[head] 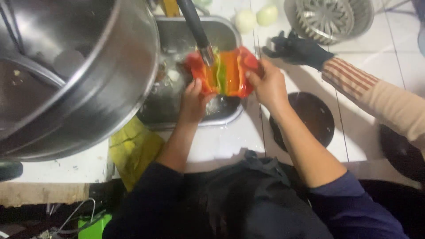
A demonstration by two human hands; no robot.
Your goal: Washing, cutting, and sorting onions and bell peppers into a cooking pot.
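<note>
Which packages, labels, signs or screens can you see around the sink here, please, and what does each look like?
None: no package, label, sign or screen shows in this view.
Bell pepper: red, orange and green, opened out over the steel sink, held by the left hand and right hand under the tap.
Green box-like object: bottom edge of the view, too cut off to identify.

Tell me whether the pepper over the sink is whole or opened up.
Opened up. The pepper is spread flat between the left hand and right hand, its ribbed red, orange and green inside facing up under the faucet, above the sink.
</note>
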